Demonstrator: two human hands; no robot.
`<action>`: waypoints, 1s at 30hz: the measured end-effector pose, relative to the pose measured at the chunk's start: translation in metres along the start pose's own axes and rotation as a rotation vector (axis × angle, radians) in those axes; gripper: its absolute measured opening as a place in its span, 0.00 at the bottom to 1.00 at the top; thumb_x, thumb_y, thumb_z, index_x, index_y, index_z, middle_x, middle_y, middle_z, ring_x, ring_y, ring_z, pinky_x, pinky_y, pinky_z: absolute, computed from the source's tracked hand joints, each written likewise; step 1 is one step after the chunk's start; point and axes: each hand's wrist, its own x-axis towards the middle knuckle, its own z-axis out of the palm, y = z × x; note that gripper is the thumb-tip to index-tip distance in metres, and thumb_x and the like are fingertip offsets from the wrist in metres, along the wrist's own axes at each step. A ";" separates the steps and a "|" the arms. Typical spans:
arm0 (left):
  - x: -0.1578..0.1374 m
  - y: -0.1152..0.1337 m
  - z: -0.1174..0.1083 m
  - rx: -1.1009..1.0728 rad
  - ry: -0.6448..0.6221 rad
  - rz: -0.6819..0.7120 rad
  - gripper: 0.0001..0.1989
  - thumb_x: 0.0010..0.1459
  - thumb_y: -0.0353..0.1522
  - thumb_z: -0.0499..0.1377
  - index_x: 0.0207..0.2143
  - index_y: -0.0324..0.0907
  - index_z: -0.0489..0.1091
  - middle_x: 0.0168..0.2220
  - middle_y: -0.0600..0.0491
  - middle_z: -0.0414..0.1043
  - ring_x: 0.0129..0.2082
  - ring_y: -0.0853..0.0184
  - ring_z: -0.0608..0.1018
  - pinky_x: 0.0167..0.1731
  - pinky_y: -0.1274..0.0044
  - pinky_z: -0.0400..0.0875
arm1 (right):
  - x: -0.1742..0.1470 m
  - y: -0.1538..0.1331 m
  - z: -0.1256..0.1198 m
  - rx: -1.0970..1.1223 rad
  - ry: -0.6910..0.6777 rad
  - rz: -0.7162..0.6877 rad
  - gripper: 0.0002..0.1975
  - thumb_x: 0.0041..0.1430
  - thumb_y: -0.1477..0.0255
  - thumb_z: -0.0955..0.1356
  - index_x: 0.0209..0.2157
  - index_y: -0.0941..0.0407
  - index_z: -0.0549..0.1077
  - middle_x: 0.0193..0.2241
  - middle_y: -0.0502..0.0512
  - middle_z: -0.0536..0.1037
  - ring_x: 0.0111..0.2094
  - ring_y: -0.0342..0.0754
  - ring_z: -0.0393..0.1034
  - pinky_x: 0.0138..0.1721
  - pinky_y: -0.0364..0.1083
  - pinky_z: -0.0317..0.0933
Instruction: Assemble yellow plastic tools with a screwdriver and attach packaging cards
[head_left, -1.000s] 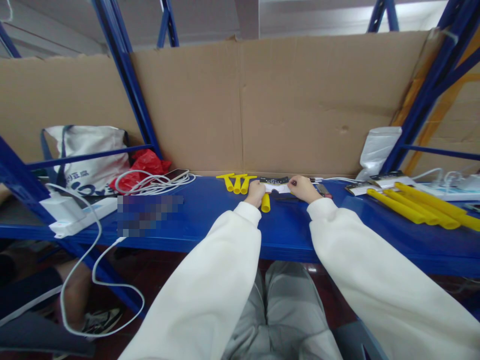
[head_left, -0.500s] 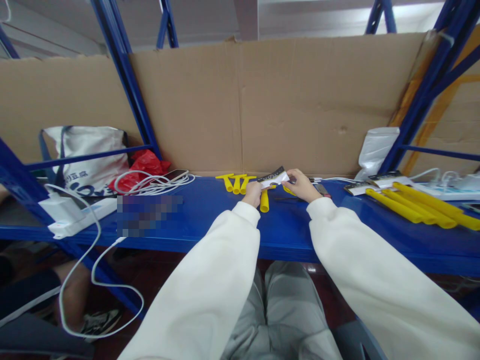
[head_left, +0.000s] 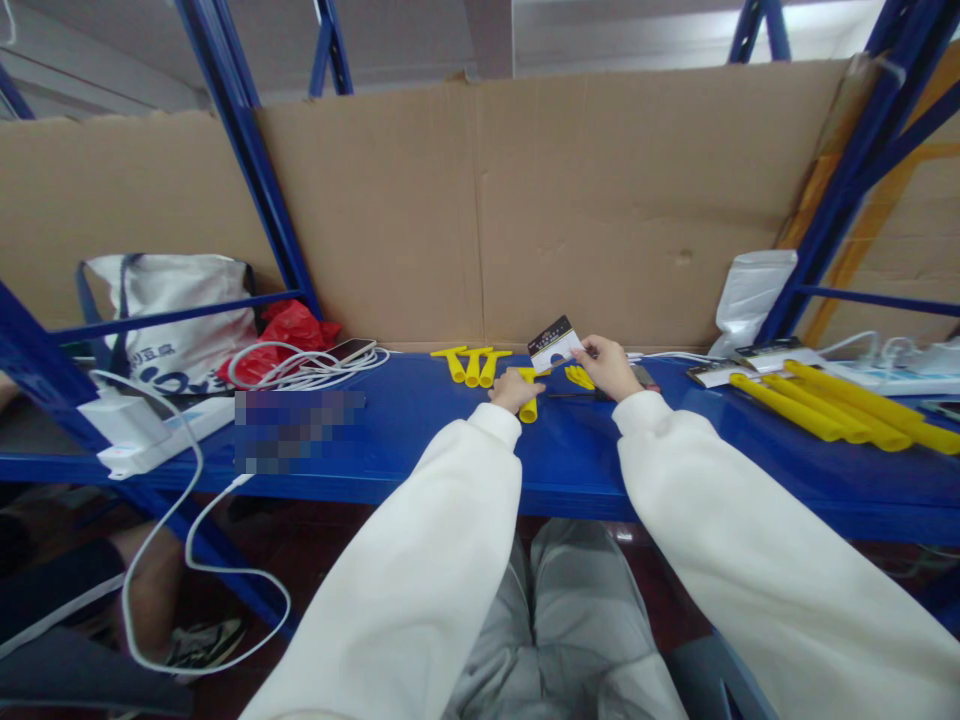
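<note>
My right hand (head_left: pixel 609 366) pinches a black-and-white printed card (head_left: pixel 556 346) by its right side, and the card is tilted above the blue shelf. The lower edge of the card has a dark rounded shape, a cutout or a print. Just below it, my left hand (head_left: pixel 514 389) is closed on a yellow T-shaped piece (head_left: pixel 529 409), whose thick tube end points toward me. Left of that hand, three similar yellow T-shaped pieces (head_left: pixel 472 370) lie in a row. Some small yellow parts (head_left: pixel 580 377) rest between my hands.
Long yellow tubes with cards (head_left: pixel 847 415) lie at the right, before a white power strip (head_left: pixel 892 382). A white pouch (head_left: pixel 754 300) leans at the back. On the left are coiled white cable (head_left: pixel 307 365), a red bag (head_left: pixel 289 325) and a cloth bag (head_left: pixel 180 300).
My left hand has let go of the card and moved down to the yellow T-shaped piece. In my right hand, the card has tilted up, showing more of its face.
</note>
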 end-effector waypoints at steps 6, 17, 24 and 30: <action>-0.004 0.006 0.005 -0.010 0.000 -0.031 0.22 0.34 0.20 0.64 0.36 0.39 0.72 0.30 0.50 0.75 0.36 0.60 0.78 0.36 0.74 0.70 | 0.000 -0.001 0.000 -0.030 -0.002 -0.003 0.08 0.52 0.68 0.66 0.22 0.55 0.66 0.22 0.52 0.72 0.26 0.46 0.64 0.32 0.46 0.58; -0.011 0.033 -0.004 -0.483 0.204 -0.110 0.11 0.44 0.19 0.56 0.19 0.41 0.60 0.17 0.59 0.60 0.21 0.72 0.69 0.26 0.79 0.65 | 0.006 0.005 -0.004 -0.002 0.104 0.056 0.09 0.54 0.67 0.64 0.23 0.53 0.63 0.21 0.51 0.69 0.25 0.47 0.63 0.32 0.47 0.59; -0.007 0.039 -0.013 -0.598 0.306 -0.202 0.09 0.58 0.24 0.53 0.25 0.42 0.64 0.23 0.55 0.67 0.29 0.68 0.76 0.30 0.78 0.68 | 0.012 0.012 -0.006 0.365 0.043 0.160 0.13 0.52 0.59 0.68 0.25 0.53 0.65 0.20 0.49 0.71 0.24 0.45 0.65 0.29 0.46 0.62; 0.002 0.035 -0.014 -0.644 0.357 -0.214 0.07 0.55 0.23 0.54 0.34 0.39 0.70 0.33 0.50 0.76 0.39 0.65 0.79 0.39 0.76 0.72 | 0.010 0.007 -0.012 0.478 0.034 0.207 0.16 0.49 0.58 0.72 0.24 0.54 0.66 0.18 0.46 0.68 0.21 0.42 0.61 0.26 0.43 0.61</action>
